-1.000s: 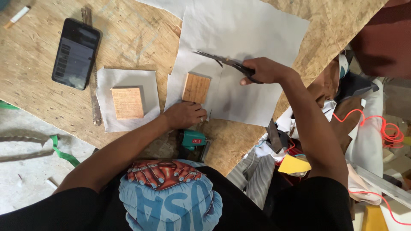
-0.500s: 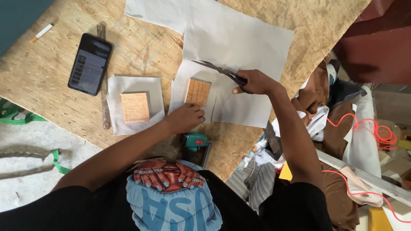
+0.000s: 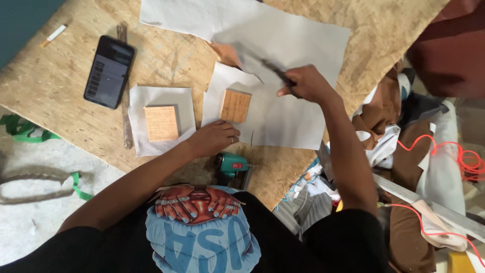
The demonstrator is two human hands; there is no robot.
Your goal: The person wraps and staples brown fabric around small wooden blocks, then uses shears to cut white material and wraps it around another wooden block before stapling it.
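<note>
The right hand (image 3: pixel 308 83) is closed around a pair of scissors (image 3: pixel 277 73), whose blades point toward the far edge of the board (image 3: pixel 60 71) and bite into a large white paper sheet (image 3: pixel 298 45). The left hand (image 3: pixel 214 137) lies flat with fingers spread, pressing down the near edge of a cut paper piece (image 3: pixel 273 119) close to the board's near edge. A small wooden block (image 3: pixel 235 105) sits on that piece, just beyond the left fingers. Another wooden block (image 3: pixel 161 123) rests on its own paper square (image 3: pixel 139 101) to the left. A phone (image 3: pixel 109 72) lies near the board's left side, with a green tool (image 3: pixel 232 164) at the near edge.
</note>
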